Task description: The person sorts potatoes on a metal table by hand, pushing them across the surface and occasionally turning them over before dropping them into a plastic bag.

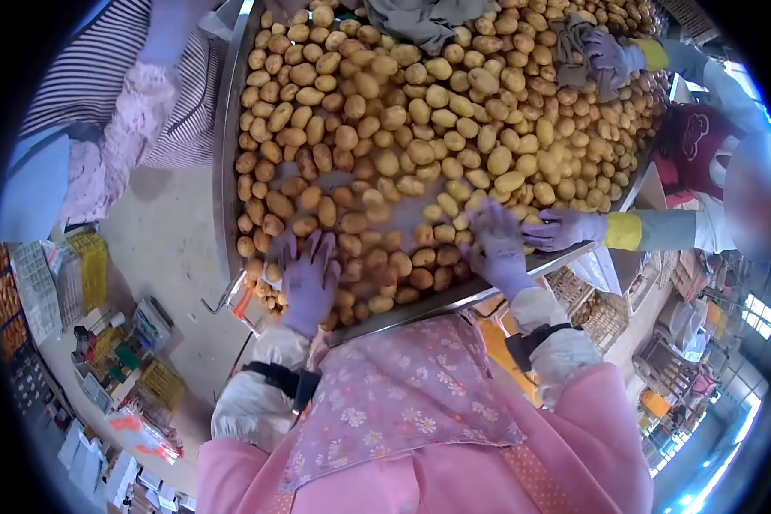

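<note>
Potatoes (pixel 420 152) cover most of a metal-rimmed sorting table (pixel 224 163) in front of me. My left hand (pixel 308 283), in a purple glove, lies at the near left corner of the table with its fingers apart, touching potatoes there. My right hand (pixel 499 244), gloved the same way, rests palm down on potatoes near the front edge, fingers spread. Neither hand holds a potato that I can see. Between the two hands, some potatoes look blurred.
At the right, a co-worker's gloved hand (pixel 565 230) lies close beside my right hand; their other hand (pixel 608 56) is on a grey cloth (pixel 574 51). Another person's sleeve (pixel 133 120) is at the left. A dark cloth (pixel 424 21) lies at the far side. Crates (pixel 158 383) stand on the floor.
</note>
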`<state>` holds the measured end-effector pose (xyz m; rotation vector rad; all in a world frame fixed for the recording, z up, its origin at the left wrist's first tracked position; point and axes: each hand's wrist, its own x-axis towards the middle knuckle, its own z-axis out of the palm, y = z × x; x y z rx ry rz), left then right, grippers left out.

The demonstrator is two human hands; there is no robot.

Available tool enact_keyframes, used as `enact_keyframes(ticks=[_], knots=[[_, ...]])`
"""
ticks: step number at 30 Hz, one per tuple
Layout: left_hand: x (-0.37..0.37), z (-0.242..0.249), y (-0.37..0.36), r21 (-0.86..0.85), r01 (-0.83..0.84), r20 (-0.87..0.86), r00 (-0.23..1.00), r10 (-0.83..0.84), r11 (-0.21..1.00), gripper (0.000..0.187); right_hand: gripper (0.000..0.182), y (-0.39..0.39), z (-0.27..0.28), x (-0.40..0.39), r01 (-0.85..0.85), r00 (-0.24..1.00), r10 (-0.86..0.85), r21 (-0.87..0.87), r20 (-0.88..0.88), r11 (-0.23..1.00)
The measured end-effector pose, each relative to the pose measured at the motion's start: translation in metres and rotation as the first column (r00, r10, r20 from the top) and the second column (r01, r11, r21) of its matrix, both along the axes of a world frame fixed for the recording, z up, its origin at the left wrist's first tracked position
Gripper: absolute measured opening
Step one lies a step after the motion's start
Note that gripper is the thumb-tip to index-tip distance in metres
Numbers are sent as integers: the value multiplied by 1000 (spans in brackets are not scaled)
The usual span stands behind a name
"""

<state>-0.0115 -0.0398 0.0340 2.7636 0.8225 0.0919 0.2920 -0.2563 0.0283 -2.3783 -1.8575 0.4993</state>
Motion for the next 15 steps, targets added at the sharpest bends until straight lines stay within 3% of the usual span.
enact_keyframes(ticks=[1, 2, 3, 4, 5, 6, 8, 9, 10, 11, 12, 13, 15], knots=[[-5, 2, -16, -158, 1, 24, 1000, 3, 988, 44, 70, -3, 7, -1, 269, 961, -267, -22, 70, 963], [-7, 4, -26, -310, 8, 49, 999, 7, 951, 44, 70, 5, 12, -19, 269, 961, -267, -28, 66, 963], [-3, 10, -30, -312, 9, 47, 999, 6, 950, 44, 73, 23, 17, -48, 309, 948, -292, -142, 126, 940], [3, 18, -29, -330, 244, 113, 969, -218, 912, 43, 75, 33, 19, -64, 348, 933, -306, -246, 191, 905], [7, 22, -28, -331, 463, 181, 886, -426, 823, 42, 71, 20, 5, -66, 243, 969, -242, -30, 44, 969], [-2, 18, -24, -328, 459, 182, 889, -421, 826, 42, 71, 12, 5, -50, 238, 971, -236, -28, 45, 971], [-37, 1, -3, -178, 364, 22, 930, -366, 914, 40, 59, 1, 3, -7, -205, 975, 201, -27, -91, 978], [-52, -5, 6, -180, 361, 22, 931, -364, 915, 40, 40, 26, 38, 15, -180, 966, 154, -116, -208, 977], [-66, -11, 15, -136, 211, 28, 977, -209, 968, 38, 40, 35, 33, 22, -186, 965, 160, -114, -207, 976], [-73, -14, 19, -94, 55, 39, 998, -52, 994, 37, 37, 44, 26, 23, -30, 993, 16, -111, -119, 993], [-61, -2, 24, -94, 53, 36, 998, -49, 994, 37, 34, 54, 26, 20, 129, 991, -132, -96, -32, 987], [-45, 6, 28, -132, 25, 80, 997, -14, 991, 38, 25, 67, 23, 7, 175, 984, -173, 275, -32, 946], [4, 15, 33, -205, 9, 169, 985, 27, 979, 41, 20, 107, 6, -19, 91, 982, -9, 427, -190, 900]])
